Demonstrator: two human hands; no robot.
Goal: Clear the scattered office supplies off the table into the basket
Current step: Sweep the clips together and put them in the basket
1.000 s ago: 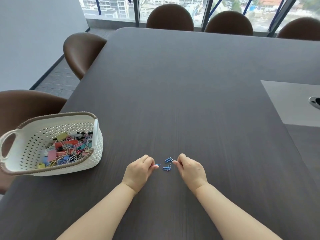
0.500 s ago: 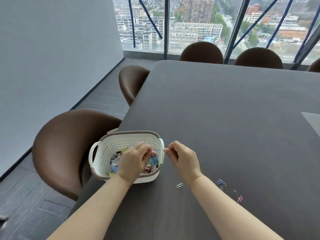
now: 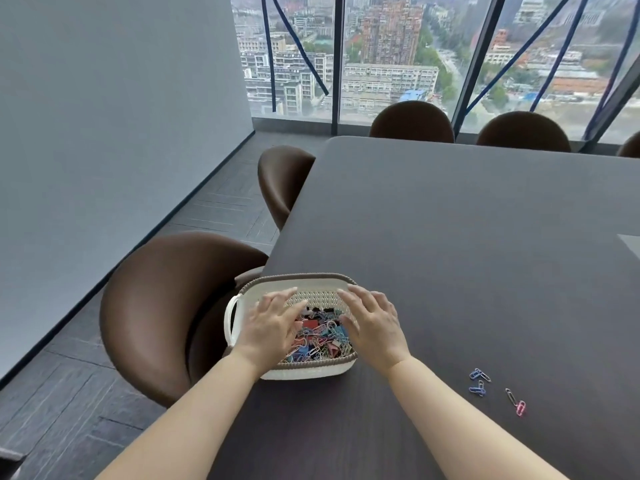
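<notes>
Nearest to the person, on the dark table point(image 3: 450, 237), a few stray paper clips lie off to the right of the forearms: two blue paper clips point(image 3: 479, 375) close together, a grey paper clip point(image 3: 510, 395) and a pink paper clip point(image 3: 520, 408) almost end to end. The grey and pink ones have their long axes running from far-left to near-right; the blue ones lie at mixed angles, one more crosswise.

Just beyond, the white perforated basket point(image 3: 232, 317) sits at the table's left edge, beside a brown chair point(image 3: 149, 306), its long axis running away from the person. It is well filled with a tangle of coloured clips point(image 3: 318, 341).

Both hands hover over the basket, palms down. The left hand point(image 3: 270, 323) has its fingers spread and holds nothing visible; the right hand point(image 3: 372, 323) is likewise splayed and empty.

My worry is the basket's place: it stands so near the edge that a nudge from the left wrist could tip it onto the chair or floor. Fingers could also snag the tangle and drag clips back out on lifting. The thin clips lying flat on the table look hard to pinch up.

Farther off, more chairs point(image 3: 412, 121) and the window point(image 3: 381, 53).
</notes>
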